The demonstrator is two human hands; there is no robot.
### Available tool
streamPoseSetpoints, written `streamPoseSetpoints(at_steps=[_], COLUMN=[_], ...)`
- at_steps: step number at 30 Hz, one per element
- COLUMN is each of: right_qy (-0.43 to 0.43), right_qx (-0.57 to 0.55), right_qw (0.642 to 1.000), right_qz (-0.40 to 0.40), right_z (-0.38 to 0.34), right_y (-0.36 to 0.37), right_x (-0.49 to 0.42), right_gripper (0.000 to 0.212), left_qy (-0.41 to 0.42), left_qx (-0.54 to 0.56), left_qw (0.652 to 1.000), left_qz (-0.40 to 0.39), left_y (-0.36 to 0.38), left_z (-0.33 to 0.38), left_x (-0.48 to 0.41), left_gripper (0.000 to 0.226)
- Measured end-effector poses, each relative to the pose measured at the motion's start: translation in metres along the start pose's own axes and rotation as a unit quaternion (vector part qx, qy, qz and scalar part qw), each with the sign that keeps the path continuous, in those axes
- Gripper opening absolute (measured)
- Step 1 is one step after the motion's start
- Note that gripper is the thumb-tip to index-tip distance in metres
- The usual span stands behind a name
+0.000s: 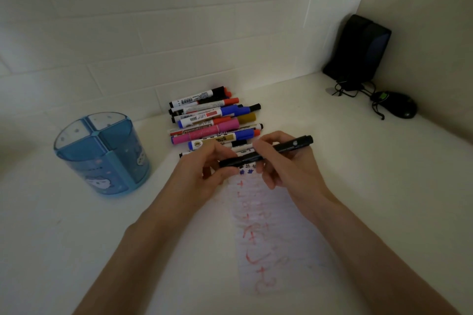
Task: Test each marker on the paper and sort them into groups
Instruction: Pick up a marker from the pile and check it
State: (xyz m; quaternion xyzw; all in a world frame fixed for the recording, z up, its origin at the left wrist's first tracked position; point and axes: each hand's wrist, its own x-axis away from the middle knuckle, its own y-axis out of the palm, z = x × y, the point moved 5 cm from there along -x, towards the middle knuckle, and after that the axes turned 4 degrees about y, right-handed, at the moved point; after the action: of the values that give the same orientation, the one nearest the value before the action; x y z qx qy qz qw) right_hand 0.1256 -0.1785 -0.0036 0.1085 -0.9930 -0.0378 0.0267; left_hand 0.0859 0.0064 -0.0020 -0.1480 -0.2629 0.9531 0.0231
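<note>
Left grip (204, 171) and right grip (284, 161), both on one black marker (243, 160): thumb and fingertips of the left pinching its left end, fingers of the right curled round the barrel. Held crosswise between the two, long axis running from the left grip, nearer the body, up and outward past the right grip, with the far end jutting beyond the right knuckles.

Directly beneath both grips, the top end of the paper (268, 225), a narrow strip marked in red and blue, stretching back from the grips toward the body along the tabletop (358, 161). Just beyond the grips, a pile of markers (212, 120) lying side by side. Well out to the far side of the left grip, a blue pen holder (102, 153).

Probably at the uncapping step, though hard to tell which end carries the cap. Likely next: pulling apart along that long axis, then tipping the tip down onto the paper right below, with no reach needed from either grip.
</note>
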Motion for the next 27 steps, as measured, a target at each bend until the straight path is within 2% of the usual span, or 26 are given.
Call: streamPoseSetpoints(at_steps=[3,8,12,19,24,25,27], right_qy=[-0.01,-0.035,-0.054,-0.055,-0.038,-0.038,-0.031], right_qx=[0.009,-0.008,-0.018,-0.004,-0.019,-0.032,-0.092], right_qw=[1.0,0.999,0.998,0.998,0.998,0.998,0.994], right_qz=[-0.026,-0.028,-0.024,-0.028,-0.045,-0.049,-0.046], right_z=[-0.003,-0.002,0.002,0.008,0.01,0.008,0.002], right_y=[0.0,0.004,0.006,0.004,0.002,0.0,-0.009], right_x=[0.001,0.003,0.006,0.009,0.0,-0.002,-0.008], right_gripper=[0.024,0.015,0.015,0.014,0.022,0.02,0.02], left_qy=[0.028,0.032,0.037,0.037,0.068,0.07,0.065], left_qx=[-0.011,0.068,0.096,0.098,0.077,0.067,0.04], left_qw=[0.999,0.996,0.993,0.994,0.994,0.995,0.997], left_qz=[0.019,0.044,0.051,0.044,0.045,0.038,0.03], left_y=[-0.003,-0.001,0.001,0.008,0.013,0.016,0.019], left_z=[0.002,0.004,0.004,0.0,-0.001,0.002,0.004], left_x=[-0.001,-0.003,-0.003,-0.004,-0.007,-0.008,-0.011], left_gripper=[0.018,0.016,0.016,0.02,0.02,0.027,0.056])
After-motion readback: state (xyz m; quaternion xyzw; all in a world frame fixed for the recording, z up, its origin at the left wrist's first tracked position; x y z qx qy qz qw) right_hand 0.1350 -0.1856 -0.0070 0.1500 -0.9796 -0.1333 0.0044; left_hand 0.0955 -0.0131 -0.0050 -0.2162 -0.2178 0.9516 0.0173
